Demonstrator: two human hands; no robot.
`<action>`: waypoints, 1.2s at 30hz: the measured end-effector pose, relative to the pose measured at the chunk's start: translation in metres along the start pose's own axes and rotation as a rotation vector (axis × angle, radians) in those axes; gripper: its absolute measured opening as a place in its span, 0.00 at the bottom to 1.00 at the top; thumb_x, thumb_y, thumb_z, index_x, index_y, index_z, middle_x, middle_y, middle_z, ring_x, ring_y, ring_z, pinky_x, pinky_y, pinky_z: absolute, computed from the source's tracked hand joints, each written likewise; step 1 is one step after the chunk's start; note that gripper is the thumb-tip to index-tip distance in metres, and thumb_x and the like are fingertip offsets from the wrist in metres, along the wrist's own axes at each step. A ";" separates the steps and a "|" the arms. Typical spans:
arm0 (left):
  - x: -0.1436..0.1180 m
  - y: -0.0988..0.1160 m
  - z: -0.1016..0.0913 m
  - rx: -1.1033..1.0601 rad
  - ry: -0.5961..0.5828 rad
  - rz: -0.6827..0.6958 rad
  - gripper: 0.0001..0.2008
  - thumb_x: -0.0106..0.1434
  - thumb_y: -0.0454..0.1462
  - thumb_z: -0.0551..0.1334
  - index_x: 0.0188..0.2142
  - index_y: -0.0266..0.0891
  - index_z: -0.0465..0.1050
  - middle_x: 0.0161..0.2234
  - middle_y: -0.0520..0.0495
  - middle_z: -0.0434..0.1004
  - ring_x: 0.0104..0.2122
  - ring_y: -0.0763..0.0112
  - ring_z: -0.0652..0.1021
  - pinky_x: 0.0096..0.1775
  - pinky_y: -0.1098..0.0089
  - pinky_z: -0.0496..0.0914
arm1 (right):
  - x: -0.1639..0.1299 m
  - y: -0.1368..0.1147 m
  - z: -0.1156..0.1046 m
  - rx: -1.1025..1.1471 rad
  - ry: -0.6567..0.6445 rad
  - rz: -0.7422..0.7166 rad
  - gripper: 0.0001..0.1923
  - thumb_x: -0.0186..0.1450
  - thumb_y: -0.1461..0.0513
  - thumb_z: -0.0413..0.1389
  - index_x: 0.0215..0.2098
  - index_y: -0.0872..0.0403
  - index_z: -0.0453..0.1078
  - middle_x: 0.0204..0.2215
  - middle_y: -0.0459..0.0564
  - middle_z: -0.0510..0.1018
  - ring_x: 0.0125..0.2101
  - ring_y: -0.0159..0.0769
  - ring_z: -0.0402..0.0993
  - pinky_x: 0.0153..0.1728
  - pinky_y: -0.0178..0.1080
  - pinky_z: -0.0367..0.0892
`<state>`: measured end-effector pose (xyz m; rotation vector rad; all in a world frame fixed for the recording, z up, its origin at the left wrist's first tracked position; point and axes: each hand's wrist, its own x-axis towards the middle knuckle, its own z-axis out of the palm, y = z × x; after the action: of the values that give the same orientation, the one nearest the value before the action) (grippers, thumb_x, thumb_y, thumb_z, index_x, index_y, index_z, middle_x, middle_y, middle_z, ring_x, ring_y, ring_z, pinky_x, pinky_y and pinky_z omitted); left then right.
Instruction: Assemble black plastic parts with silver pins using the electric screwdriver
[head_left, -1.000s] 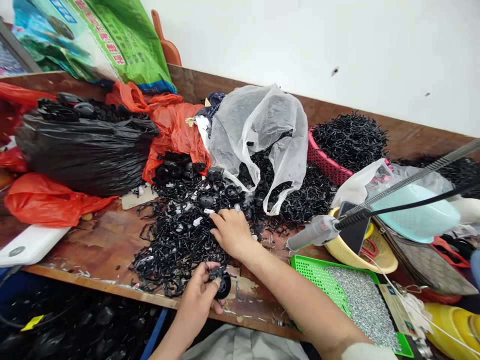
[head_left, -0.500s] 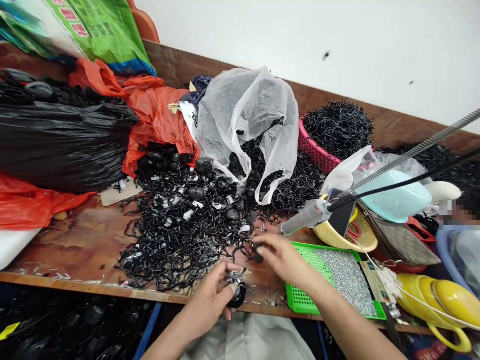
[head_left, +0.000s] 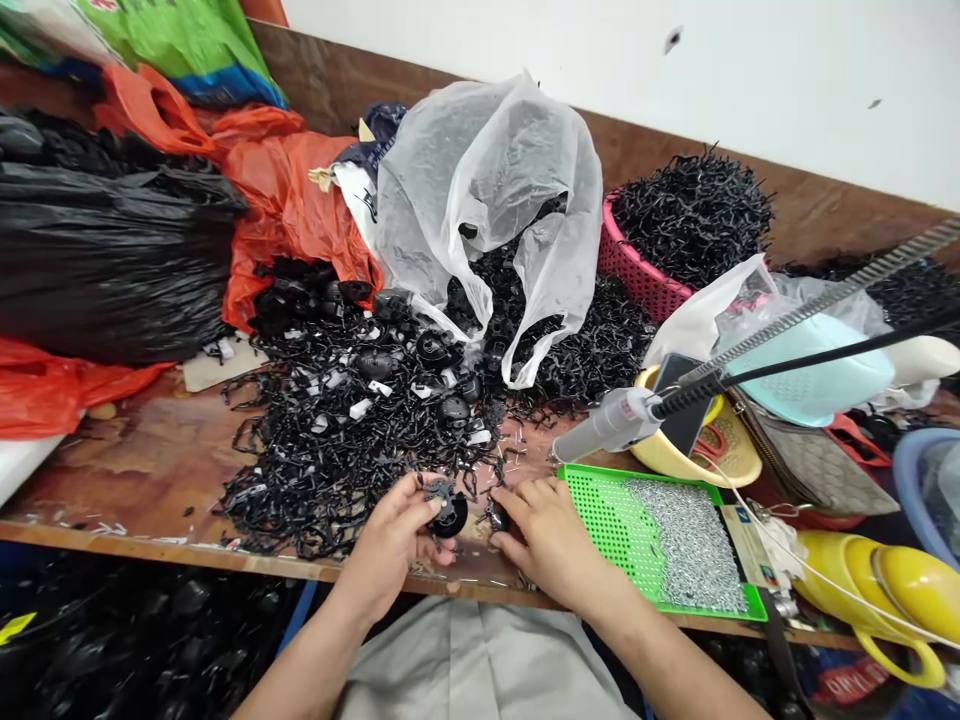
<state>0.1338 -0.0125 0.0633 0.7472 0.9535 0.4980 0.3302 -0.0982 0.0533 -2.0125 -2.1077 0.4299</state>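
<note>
**Both hands brought together at the table's front edge**

Since half a second ago, the right hand [head_left: 551, 535] has been drawn back from above the green tray toward the body, and the left hand [head_left: 394, 535] has been raised slightly, so that the two are now seen close together at the near edge of the worn wooden table [head_left: 150, 455].

A round black plastic part with a small metal fitting on top [head_left: 448, 510] is held in the left hand, pinched between the thumb and the curled fingers. A smaller dark part [head_left: 496, 517] is gripped at the fingertips of the right hand, whose fingers are pressed together and bent; its exact shape cannot be told. The two parts are held just beside each other, and whether they touch cannot be told.

Directly behind the hands a loose heap of tangled black plastic pieces [head_left: 337, 430] is spread over the table. Behind the heap a translucent white plastic bag [head_left: 480, 190] is slumped open over more black pieces. A green perforated plastic tray filled with small silver metal pieces [head_left: 600, 500] is set just beside the right hand. Above the tray a grey handheld tool on a black cable [head_left: 611, 425] is suspended. Farther back a pink plastic basket piled with black pieces [head_left: 637, 285] is seen, and at the left a black plastic sack [head_left: 105, 270] and crumpled orange plastic bags [head_left: 292, 210] are lying.
</note>
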 end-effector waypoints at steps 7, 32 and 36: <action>-0.007 -0.001 0.004 -0.126 -0.066 -0.007 0.18 0.60 0.38 0.61 0.51 0.40 0.67 0.40 0.45 0.76 0.29 0.70 0.76 0.29 0.69 0.71 | 0.005 0.007 0.006 0.063 0.051 0.018 0.22 0.60 0.58 0.59 0.51 0.53 0.69 0.40 0.55 0.76 0.44 0.49 0.69 0.48 0.51 0.61; -0.028 -0.003 0.029 0.228 0.071 0.099 0.19 0.54 0.41 0.66 0.45 0.40 0.70 0.41 0.46 0.75 0.34 0.67 0.75 0.29 0.73 0.70 | -0.001 -0.034 -0.008 0.130 0.323 -0.280 0.25 0.66 0.54 0.55 0.59 0.54 0.60 0.57 0.57 0.69 0.60 0.47 0.58 0.61 0.57 0.48; -0.027 -0.008 0.026 0.264 0.083 0.133 0.19 0.54 0.40 0.67 0.45 0.40 0.71 0.39 0.45 0.76 0.33 0.67 0.74 0.26 0.74 0.68 | 0.000 -0.032 -0.008 0.154 0.232 -0.305 0.28 0.66 0.53 0.55 0.62 0.50 0.57 0.60 0.57 0.66 0.62 0.48 0.56 0.61 0.59 0.50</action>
<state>0.1429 -0.0449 0.0817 1.0397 1.0640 0.5283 0.3027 -0.0991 0.0715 -1.5418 -2.1156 0.2817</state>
